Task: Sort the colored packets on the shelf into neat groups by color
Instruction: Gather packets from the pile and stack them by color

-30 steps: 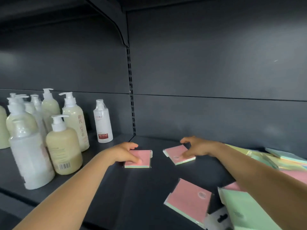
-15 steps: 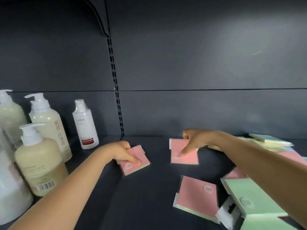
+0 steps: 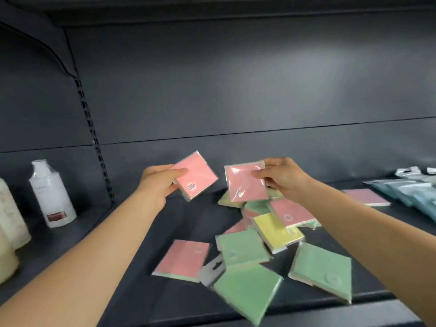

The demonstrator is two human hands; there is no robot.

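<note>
My left hand [image 3: 158,182] grips a pink packet [image 3: 197,177] lifted above the dark shelf [image 3: 132,232]. Just to its right, my right hand [image 3: 283,178] pinches a second pink packet [image 3: 245,182], also raised off the shelf. Below them lies a loose pile: another pink packet [image 3: 181,260] at front left, three green packets [image 3: 243,249] [image 3: 245,291] [image 3: 323,272], a yellow packet [image 3: 278,230] and a pink one [image 3: 292,212] on top of others. One more pink packet [image 3: 365,197] lies apart at the right.
A white bottle [image 3: 53,194] and cream pump bottles [image 3: 9,230] stand at the left. Blue-grey pouches [image 3: 410,190] lie in a row at the far right. The shelf's back wall [image 3: 236,102] rises close behind, with a slotted upright [image 3: 94,142] left of centre.
Both hands have lifted their pink packets off the shelf and brought them up. The view has swung right, showing more of the mixed pile and the pouches.
</note>
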